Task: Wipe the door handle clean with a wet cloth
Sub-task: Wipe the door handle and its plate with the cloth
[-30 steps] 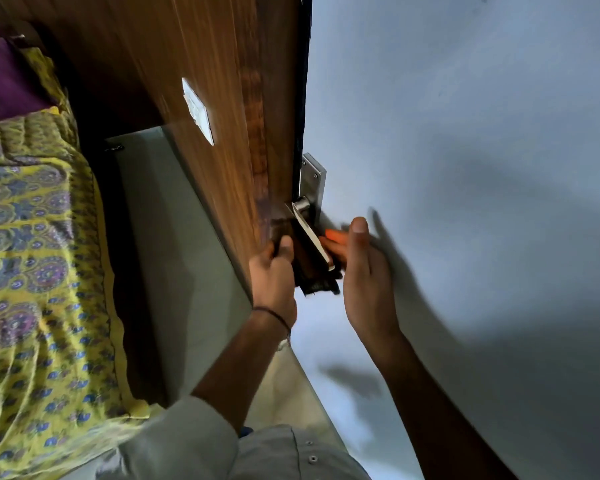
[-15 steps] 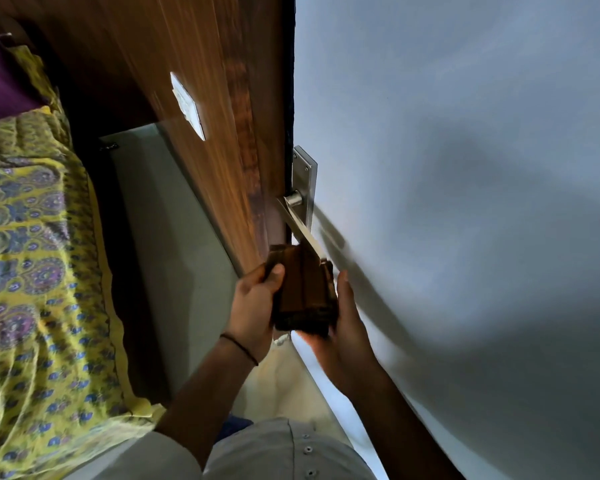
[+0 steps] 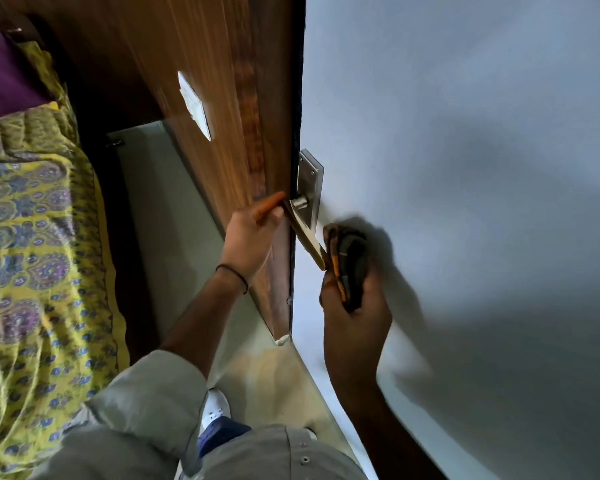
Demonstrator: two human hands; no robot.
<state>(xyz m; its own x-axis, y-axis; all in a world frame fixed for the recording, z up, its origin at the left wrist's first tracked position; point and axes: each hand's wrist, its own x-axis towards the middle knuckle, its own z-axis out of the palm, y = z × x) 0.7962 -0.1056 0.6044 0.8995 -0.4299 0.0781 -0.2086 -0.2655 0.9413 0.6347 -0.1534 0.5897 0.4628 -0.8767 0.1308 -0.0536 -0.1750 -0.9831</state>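
A: How was the door (image 3: 222,98) held?
B: Left hand (image 3: 248,237) clenched its edge, just beside the handle (image 3: 303,230), fingers curled round.
A: And that handle?
B: Rigid metal lever, likely slick; I'd pinch along its length.
A: The cloth (image 3: 349,265)?
B: Soft, bunched in the right hand's (image 3: 354,306) grasp, against the lever's tip.

A single head-worn view looks steeply down, close along the door edge (image 3: 278,168) toward the floor (image 3: 174,216).
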